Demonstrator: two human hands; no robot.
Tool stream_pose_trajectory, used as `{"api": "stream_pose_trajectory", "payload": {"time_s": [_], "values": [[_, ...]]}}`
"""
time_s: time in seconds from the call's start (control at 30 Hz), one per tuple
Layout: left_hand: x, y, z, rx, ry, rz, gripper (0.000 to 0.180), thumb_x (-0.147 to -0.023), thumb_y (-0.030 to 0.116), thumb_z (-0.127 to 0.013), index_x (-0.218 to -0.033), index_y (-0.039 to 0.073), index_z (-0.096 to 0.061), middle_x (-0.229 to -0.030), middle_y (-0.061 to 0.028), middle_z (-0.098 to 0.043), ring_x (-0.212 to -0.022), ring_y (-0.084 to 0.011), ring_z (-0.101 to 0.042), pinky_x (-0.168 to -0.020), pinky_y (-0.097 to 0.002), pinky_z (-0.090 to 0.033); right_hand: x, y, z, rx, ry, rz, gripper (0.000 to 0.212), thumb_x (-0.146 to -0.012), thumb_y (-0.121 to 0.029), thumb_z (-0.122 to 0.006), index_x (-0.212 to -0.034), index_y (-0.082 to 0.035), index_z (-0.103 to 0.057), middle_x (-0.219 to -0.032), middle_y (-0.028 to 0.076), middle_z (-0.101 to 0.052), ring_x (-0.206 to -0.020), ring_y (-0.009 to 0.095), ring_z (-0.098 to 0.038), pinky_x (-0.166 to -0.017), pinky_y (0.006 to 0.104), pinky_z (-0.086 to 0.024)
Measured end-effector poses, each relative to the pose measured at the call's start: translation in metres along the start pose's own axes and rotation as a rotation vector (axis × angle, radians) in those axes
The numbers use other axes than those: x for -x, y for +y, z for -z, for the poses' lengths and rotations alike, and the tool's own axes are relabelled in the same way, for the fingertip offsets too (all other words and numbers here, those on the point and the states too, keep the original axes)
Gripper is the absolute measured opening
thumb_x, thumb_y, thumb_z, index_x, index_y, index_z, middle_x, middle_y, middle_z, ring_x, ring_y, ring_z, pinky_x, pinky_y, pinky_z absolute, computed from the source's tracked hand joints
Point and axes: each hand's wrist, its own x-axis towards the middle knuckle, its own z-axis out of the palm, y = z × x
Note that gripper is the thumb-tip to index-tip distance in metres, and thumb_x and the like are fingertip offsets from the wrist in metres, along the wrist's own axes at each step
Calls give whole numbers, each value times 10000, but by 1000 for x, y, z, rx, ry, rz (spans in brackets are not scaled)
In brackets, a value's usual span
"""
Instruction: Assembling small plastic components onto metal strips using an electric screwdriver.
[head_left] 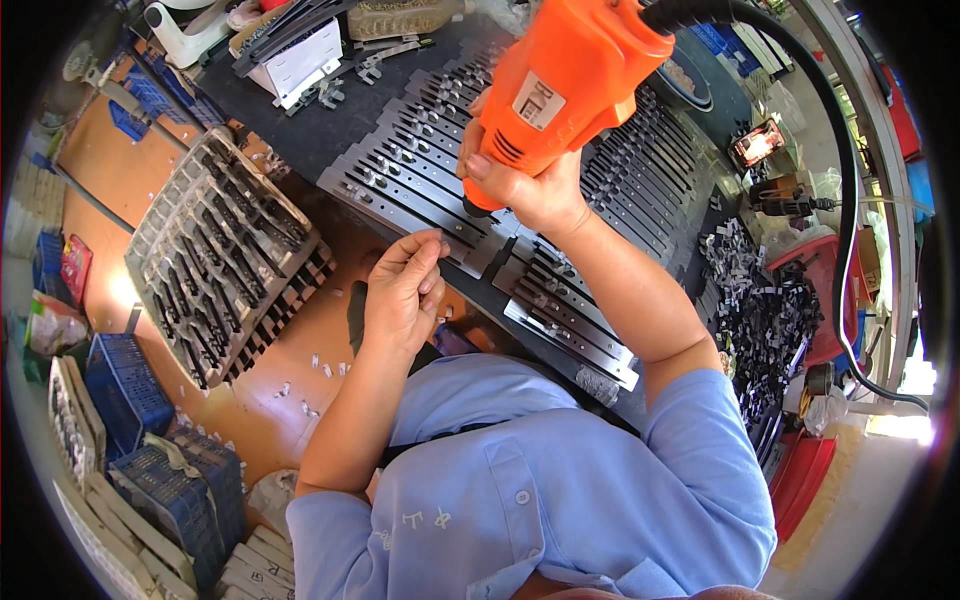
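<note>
One orange power tool (560, 85) sat upright in the right hand (530, 185), fingers closed around its grip, body above the fist, nose below it over the metal strips (420, 205). Contact could not be told. Judged best: nose square to the strip, free fingertips clear. Left hand (405, 285) was near the nose, thumb and forefinger pinched; any small contents could not be told. Farther left stood a tray (172, 205) of black parts.
</note>
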Motion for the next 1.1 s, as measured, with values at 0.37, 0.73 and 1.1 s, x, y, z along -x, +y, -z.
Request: {"api": "stream_pose_trajectory", "payload": {"time_s": [0.37,0.73,1.1], "values": [[-4,-9,-9,64,-2,61,195,-827,252,-520,-804,59,-513,-707,-15,-488,-460,-39,-342,-368,-164,-251,-3,-37,4,-357,45,40,518,-673,-142,-604,-1106,20,-370,-700,91,-502,-588,188,-528,-548,309,-458],[-2,-12,-32,154,-118,162,228,-840,296,-485,-778,77,-473,-651,-7,-459,-439,-50,-330,-358,-174,-238,-2,-58,9,-327,-53,69,577,-684,-212,-593,-1150,6,-332,-740,102,-493,-627,212,-534,-592,346,-458],[5,-1,-30,-40,-28,104,299,-854,98,-369,-1131,-4,-415,-708,-45,-495,-482,-51,-351,-398,-183,-268,-2,-11,21,-48,-11,41,385,-663,-7,-576,-1005,6,-398,-695,81,-503,-630,167,-514,-576,285,-448]]}}
